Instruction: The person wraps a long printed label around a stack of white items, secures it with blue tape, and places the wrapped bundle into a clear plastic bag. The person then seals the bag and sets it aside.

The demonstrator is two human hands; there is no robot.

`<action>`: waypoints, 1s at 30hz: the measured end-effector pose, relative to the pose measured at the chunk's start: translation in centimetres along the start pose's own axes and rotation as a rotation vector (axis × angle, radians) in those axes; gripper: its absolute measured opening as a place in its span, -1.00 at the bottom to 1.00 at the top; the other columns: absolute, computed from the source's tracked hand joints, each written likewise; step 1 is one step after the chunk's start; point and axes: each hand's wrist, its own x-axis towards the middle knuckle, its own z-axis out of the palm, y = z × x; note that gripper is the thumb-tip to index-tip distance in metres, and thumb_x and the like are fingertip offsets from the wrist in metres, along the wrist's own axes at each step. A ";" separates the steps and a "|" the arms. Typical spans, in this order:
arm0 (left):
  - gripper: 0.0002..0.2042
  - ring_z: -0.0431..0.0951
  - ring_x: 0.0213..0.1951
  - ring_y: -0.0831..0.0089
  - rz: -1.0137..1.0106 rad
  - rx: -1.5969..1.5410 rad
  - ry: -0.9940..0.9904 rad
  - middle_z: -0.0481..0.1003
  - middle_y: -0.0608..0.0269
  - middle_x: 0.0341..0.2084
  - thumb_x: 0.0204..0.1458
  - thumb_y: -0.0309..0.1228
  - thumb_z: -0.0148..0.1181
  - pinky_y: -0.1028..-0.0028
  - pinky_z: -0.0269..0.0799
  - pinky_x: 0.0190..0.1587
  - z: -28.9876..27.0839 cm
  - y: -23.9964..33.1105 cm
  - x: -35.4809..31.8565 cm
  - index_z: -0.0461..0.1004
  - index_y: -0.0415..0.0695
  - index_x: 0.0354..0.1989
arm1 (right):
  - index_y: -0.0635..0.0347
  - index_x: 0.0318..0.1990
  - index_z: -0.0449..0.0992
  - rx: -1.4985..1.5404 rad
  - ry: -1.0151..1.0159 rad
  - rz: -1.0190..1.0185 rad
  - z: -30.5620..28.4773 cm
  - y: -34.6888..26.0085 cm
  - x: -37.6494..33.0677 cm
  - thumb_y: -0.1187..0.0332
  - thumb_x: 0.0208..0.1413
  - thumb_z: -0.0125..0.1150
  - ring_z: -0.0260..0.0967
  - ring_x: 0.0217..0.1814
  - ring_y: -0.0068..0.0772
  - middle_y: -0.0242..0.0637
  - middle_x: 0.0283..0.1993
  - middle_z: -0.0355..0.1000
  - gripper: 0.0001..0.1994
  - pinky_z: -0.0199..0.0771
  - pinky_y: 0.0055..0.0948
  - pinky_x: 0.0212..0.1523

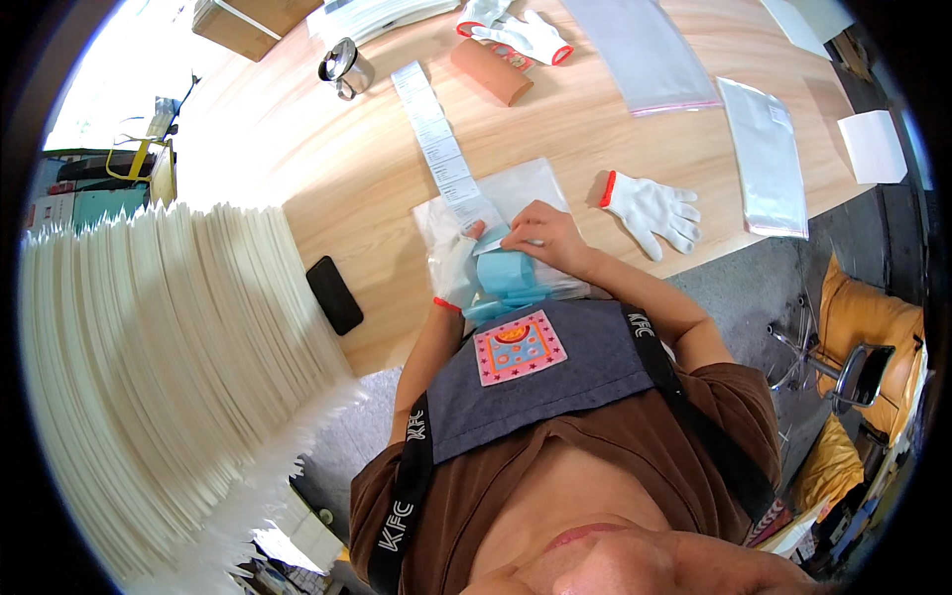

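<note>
A long strip of printed white labels point(436, 134) runs across the table toward me, and its light blue backing point(506, 271) curls in a loop close to my apron. My left hand point(458, 270), in a white glove with a red cuff and a bare thumb tip, grips the strip where it turns over. With bare fingers pinched together, my right hand point(551, 238) holds the strip's edge just right of the left thumb; whether a label is coming off there is hidden. Beneath both hands lie clear plastic bags point(537, 185).
A tall stack of white sheets point(169, 377) stands at left, beside a black phone point(334, 296). A spare glove point(654, 212) lies right of my hands. Farther off are a steel cup point(346, 67), a brown cardboard tube point(492, 72), more gloves point(526, 38) and plastic bag packs point(766, 157).
</note>
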 end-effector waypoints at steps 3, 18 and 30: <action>-0.70 0.50 -0.25 0.49 0.009 -0.133 -0.032 0.50 0.23 -0.21 0.06 -0.48 0.16 0.52 0.44 -0.23 0.0 -0.3 0.1 0.40 -0.22 -0.01 | 0.16 -0.35 0.58 0.715 0.056 0.803 -1.4 1.8 1.4 0.41 -0.02 0.29 0.34 -0.37 -0.63 -0.49 -0.34 0.47 -0.92 0.36 -0.57 -0.36; -0.66 0.52 -0.22 0.45 0.074 -0.110 -0.037 0.49 0.23 -0.17 0.07 -0.54 0.13 0.46 0.50 -0.24 2.1 1.6 -1.6 0.32 -0.22 0.05 | 0.08 -0.39 0.61 -0.093 -0.044 0.847 -1.4 8.5 1.9 0.21 -0.11 0.32 0.44 -0.34 -0.31 -0.29 -0.37 0.49 -0.82 0.41 -0.39 -0.29; -0.66 0.52 -0.22 0.44 0.117 -0.064 -0.028 0.49 0.20 -0.17 0.07 -0.54 0.13 0.45 0.49 -0.19 2.4 2.0 -2.1 0.33 -0.26 0.04 | 0.09 -0.30 0.57 0.130 0.146 0.773 -1.6 4.6 1.4 0.35 -0.14 0.38 0.43 -0.32 -0.32 -0.20 -0.15 0.43 -0.80 0.46 -0.41 -0.26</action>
